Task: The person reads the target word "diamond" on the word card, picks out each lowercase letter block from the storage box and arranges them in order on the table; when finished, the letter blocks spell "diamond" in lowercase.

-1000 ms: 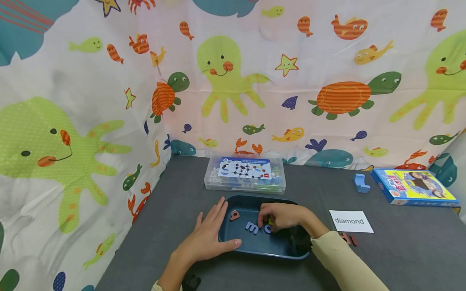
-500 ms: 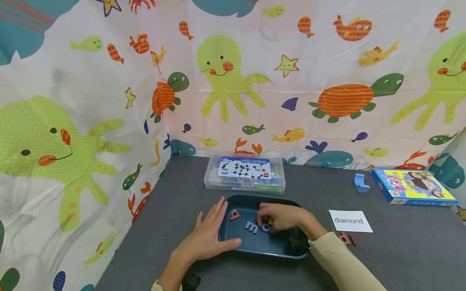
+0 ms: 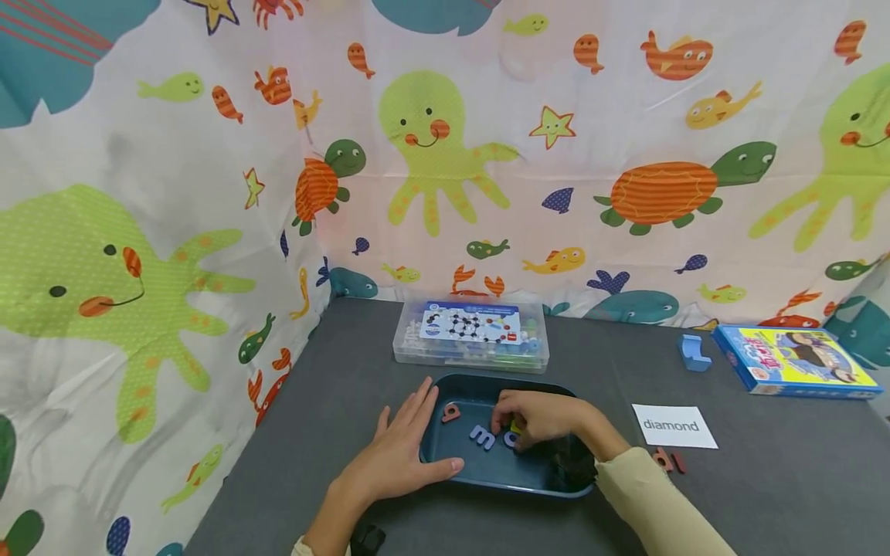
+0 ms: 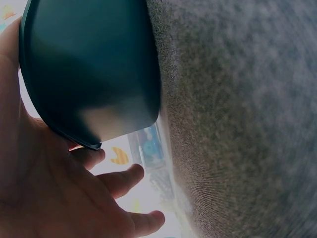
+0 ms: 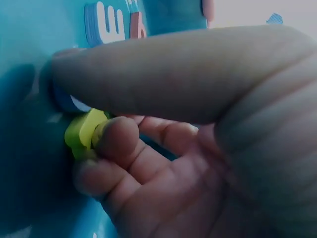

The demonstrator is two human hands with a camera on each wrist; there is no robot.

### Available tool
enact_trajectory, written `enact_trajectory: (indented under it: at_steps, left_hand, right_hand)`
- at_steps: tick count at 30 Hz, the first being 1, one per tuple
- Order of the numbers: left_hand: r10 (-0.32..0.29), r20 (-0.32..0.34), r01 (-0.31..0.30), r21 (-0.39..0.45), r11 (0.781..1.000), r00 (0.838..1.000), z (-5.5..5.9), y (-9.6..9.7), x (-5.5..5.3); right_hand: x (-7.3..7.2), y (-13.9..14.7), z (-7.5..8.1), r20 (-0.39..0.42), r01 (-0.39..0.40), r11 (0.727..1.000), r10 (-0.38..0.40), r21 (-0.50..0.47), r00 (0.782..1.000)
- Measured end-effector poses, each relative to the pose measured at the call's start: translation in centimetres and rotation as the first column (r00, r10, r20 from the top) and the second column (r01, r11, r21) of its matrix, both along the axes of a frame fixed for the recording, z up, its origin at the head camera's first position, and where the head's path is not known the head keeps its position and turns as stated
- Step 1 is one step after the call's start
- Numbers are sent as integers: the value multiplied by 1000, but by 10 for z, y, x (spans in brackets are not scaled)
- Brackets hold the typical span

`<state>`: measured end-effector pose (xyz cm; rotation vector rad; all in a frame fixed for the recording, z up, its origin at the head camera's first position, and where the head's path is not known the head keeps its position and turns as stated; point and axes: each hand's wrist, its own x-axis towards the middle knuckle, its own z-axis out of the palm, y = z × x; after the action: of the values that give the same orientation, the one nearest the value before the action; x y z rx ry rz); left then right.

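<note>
In the head view my left hand (image 3: 392, 448) lies along the left end of a dark blue tray (image 3: 480, 477), fingers extended and thumb across the rim. The left wrist view has this hand (image 4: 64, 183) against the tray's outer wall. My right hand (image 3: 538, 417) reaches into the tray with bent fingers. Its fingertips hold a yellow-green letter (image 5: 85, 131), mostly covered in the head view. The thumb lies over a round blue letter (image 3: 511, 439), whose full shape is hidden. A blue letter m (image 3: 482, 437) and a red letter (image 3: 450, 412) lie to the left.
Right of the tray lie a card reading "diamond" (image 3: 674, 426) and two red letters (image 3: 663, 460) below it. A clear plastic case (image 3: 473, 355) stands behind. Further right are a light blue block (image 3: 694, 354) and a flat box (image 3: 793, 361). A printed cloth (image 3: 445, 154) hangs behind.
Both hands stay almost in place. The whole head view shifts slightly, and the right hand's fingers remain at the same letters.
</note>
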<state>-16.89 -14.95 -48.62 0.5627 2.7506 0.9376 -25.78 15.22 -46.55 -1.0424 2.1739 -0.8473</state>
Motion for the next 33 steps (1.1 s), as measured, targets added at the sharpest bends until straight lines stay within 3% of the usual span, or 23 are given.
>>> enact_trajectory:
  at_steps: [7, 14, 24, 28, 33]
  left_hand:
    - [-2, 0, 2, 5, 1000, 1000, 0, 1, 0]
    - [-3, -2, 3, 11, 1000, 1000, 0, 1, 0]
    - [2, -4, -2, -3, 1000, 1000, -1, 1, 0]
    - [0, -3, 0, -5, 1000, 1000, -1, 1, 0]
    - [1, 3, -1, -1, 1000, 1000, 0, 1, 0]
  right_hand:
    - [6, -1, 5, -56, -25, 1000, 26, 20, 998]
    - [5, -3, 2, -77, 2, 1000, -1, 14, 997]
    - [1, 3, -1, 39, 97, 992, -94, -85, 995]
    - [-1, 4, 0, 96, 134, 977, -119, -169, 988]
    - [-1, 5, 3, 103, 178, 949, -156, -260, 982]
